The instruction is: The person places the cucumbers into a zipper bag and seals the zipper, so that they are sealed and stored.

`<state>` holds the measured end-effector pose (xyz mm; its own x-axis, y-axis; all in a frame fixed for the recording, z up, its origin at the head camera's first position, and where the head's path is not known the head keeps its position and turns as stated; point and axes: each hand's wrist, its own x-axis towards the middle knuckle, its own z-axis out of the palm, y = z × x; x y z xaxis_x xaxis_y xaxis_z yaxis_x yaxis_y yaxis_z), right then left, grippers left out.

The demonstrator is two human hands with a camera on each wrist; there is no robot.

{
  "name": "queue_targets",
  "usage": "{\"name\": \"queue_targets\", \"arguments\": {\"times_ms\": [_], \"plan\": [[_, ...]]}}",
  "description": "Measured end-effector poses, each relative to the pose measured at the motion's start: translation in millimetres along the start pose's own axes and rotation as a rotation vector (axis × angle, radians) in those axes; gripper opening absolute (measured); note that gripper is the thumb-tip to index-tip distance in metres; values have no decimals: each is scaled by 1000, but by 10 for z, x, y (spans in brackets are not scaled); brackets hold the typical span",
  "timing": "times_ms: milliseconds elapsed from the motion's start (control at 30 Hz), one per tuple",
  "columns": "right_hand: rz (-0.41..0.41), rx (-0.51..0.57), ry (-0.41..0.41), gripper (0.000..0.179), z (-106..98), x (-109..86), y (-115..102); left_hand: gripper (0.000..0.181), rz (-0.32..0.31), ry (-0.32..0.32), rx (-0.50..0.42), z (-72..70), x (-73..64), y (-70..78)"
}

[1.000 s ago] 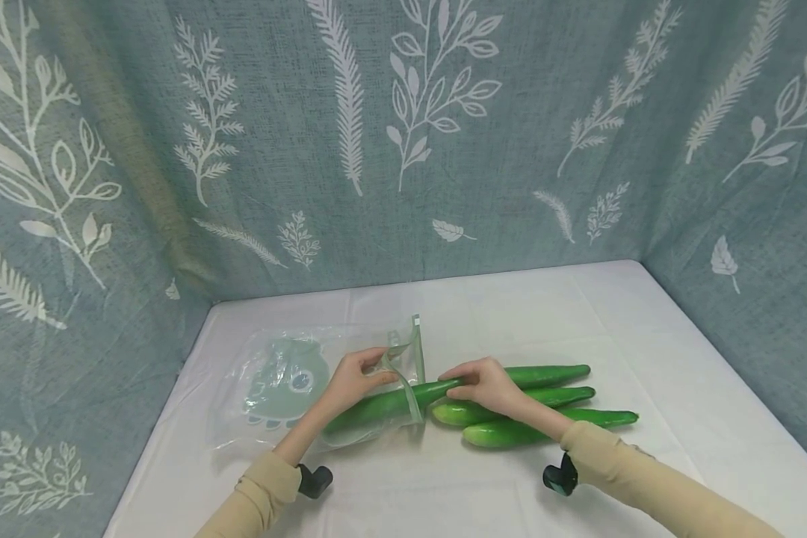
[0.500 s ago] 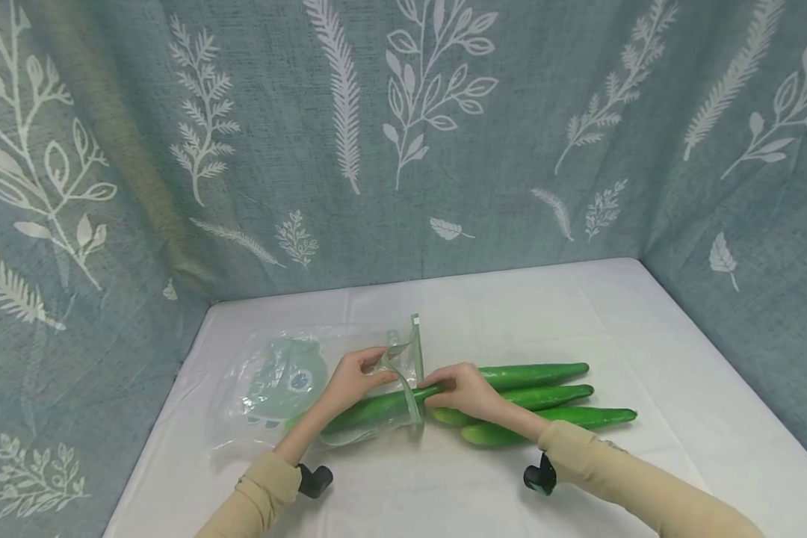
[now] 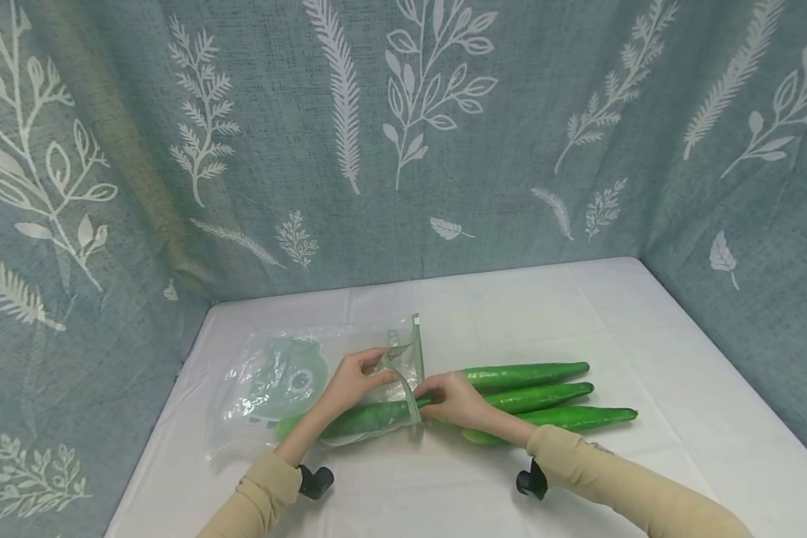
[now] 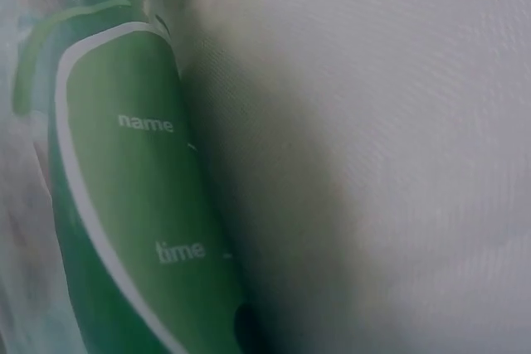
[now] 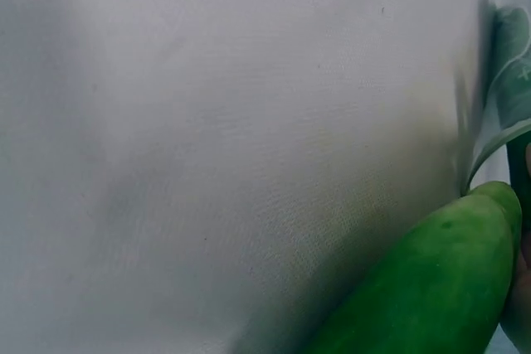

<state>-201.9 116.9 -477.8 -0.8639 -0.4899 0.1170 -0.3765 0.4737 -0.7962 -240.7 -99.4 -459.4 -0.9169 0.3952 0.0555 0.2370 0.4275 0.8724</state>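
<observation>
A clear zip bag (image 3: 242, 403) with a green dinosaur print lies on its side, its green-edged mouth facing right. My left hand (image 3: 351, 382) pinches one lip of that mouth between thumb and fingers, keeping it parted. Most of a cucumber (image 3: 370, 420) is inside the bag; its thin end is gripped by my right hand (image 3: 452, 400) right at the opening. In the left wrist view, the bag's printed label (image 4: 141, 188) reading "name" and "time" lies over green. The right wrist view shows another cucumber's blunt end (image 5: 431, 279) close to the bag's mouth.
Three loose cucumbers lie side by side at the right: a back one (image 3: 531, 375), a middle one (image 3: 545, 397) and a front one (image 3: 585, 418). My right hand and forearm partly cover them. A white cloth (image 3: 444, 493) covers the table, with patterned curtains (image 3: 403, 224) around it.
My right hand has moved left, sliding the cucumber deeper into the bag until only its tip is at the mouth. The left hand stays in place on the bag's lip.
</observation>
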Motion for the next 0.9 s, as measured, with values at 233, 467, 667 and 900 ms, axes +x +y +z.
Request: {"name": "queue_targets", "arguments": {"times_ms": [233, 467, 667, 900], "plan": [[-24, -28, -10, 23, 43, 26, -18, 50, 0, 4, 12, 9, 9, -39], [-17, -35, -5, 23, 54, 28, -31, 49, -6, 2, 13, 15, 1, -45], [-1, -28, -1, 23, 42, 19, -37, 44, -20, 13, 27, 9, -67, 128], [-16, -22, 9, 25, -2, -9, -20, 46, -12, 13, 33, 39, 2, -59]]}}
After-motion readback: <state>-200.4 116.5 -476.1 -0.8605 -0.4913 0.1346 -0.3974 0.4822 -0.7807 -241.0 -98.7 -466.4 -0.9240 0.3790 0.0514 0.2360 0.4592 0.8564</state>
